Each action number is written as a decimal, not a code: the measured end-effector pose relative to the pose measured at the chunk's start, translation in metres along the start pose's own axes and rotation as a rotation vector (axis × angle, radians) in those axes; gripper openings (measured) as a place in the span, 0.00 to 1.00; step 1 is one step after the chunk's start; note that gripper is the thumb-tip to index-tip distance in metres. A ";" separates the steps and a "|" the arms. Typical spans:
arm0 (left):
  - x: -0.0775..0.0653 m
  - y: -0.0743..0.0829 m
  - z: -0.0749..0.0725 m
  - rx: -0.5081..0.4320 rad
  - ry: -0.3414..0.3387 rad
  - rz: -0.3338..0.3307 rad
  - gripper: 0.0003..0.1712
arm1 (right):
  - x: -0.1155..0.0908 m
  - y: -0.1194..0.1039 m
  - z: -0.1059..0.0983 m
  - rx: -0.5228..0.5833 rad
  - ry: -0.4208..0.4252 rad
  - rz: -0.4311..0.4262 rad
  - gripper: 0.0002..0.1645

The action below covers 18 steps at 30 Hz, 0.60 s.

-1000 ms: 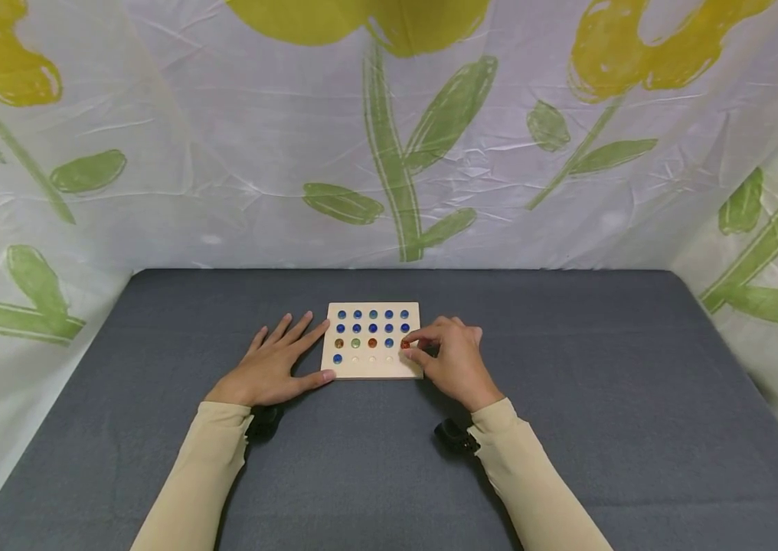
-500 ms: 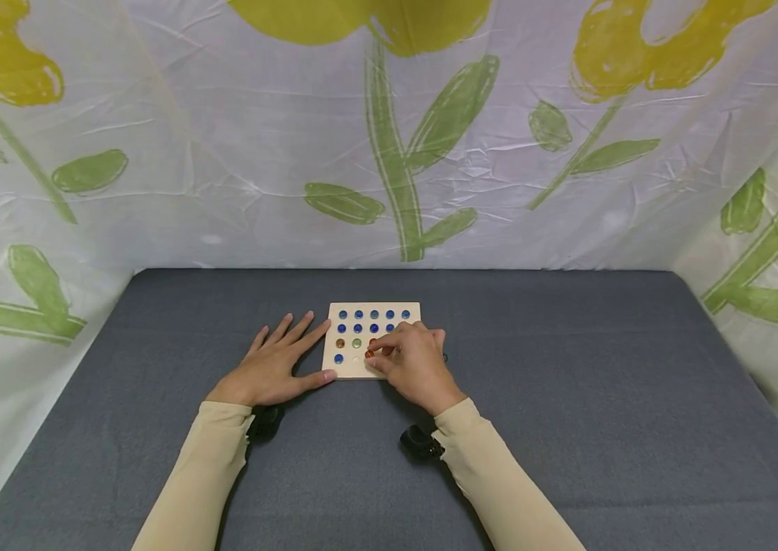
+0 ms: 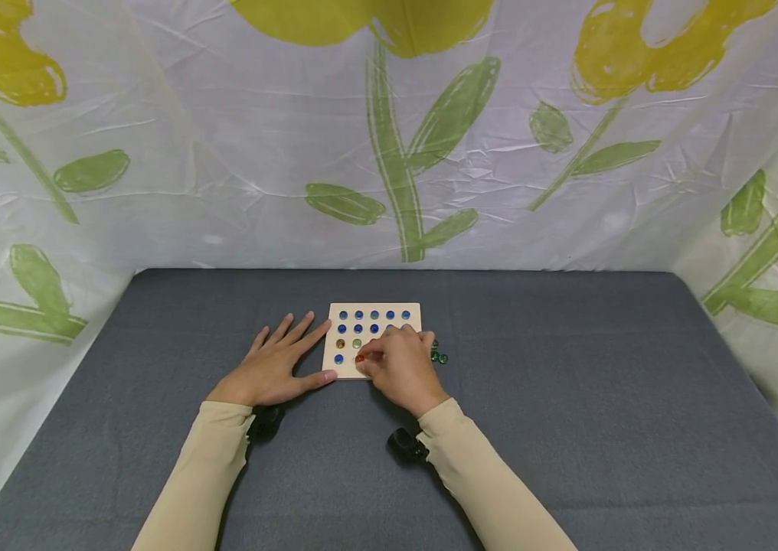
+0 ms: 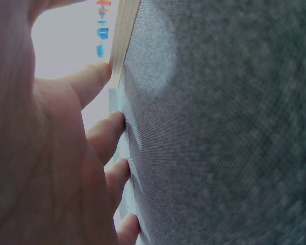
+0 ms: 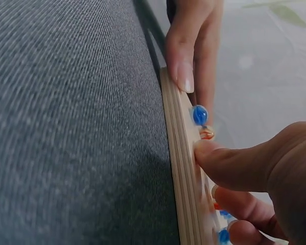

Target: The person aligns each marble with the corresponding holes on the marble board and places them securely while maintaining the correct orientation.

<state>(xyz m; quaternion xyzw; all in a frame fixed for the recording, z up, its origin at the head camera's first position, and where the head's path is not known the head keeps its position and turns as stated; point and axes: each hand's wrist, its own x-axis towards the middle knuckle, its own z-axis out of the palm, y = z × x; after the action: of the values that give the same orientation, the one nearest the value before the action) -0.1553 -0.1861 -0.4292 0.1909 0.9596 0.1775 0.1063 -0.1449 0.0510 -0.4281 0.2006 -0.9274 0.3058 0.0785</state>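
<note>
A pale wooden board [image 3: 330, 369] with rows of marbles in its hollows lies on the table. My left hand [image 3: 268, 373] is spread flat at its left side, with thumb and index finger touching the board's edge; the other fingers rest on the cloth. Over the front row, my right hand [image 3: 403, 371] pinches an orange marble [image 3: 359, 358] between thumb and fingers, at the hollow beside a blue marble [image 3: 338, 359]. The right hand hides the board's right front part. In the right wrist view, the thumb [image 5: 219, 163] reaches down to the board's face.
Several green marbles [image 3: 436, 356] lie loose on the cloth just right of the board, partly behind the right hand. Dark grey cloth [image 3: 568, 398] covers the table. A white curtain with printed flowers [image 3: 244, 176] hangs behind and at both sides.
My right hand has carried the orange marble leftward from the right end of the third row to the front row's second hollow. The loose green marbles came into sight. My left hand stayed put.
</note>
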 end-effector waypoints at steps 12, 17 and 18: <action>0.001 0.000 -0.001 -0.006 -0.004 -0.001 0.50 | 0.002 -0.005 0.002 -0.055 0.009 -0.009 0.05; 0.000 0.000 0.000 -0.004 -0.003 -0.001 0.50 | 0.002 -0.005 0.003 -0.063 0.008 -0.004 0.05; 0.000 0.000 0.000 -0.002 -0.003 -0.001 0.50 | 0.001 -0.005 0.003 -0.063 0.007 -0.003 0.05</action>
<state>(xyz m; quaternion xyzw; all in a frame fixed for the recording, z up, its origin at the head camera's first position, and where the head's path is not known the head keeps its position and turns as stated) -0.1558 -0.1858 -0.4292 0.1906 0.9593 0.1780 0.1079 -0.1440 0.0452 -0.4272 0.1982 -0.9360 0.2770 0.0886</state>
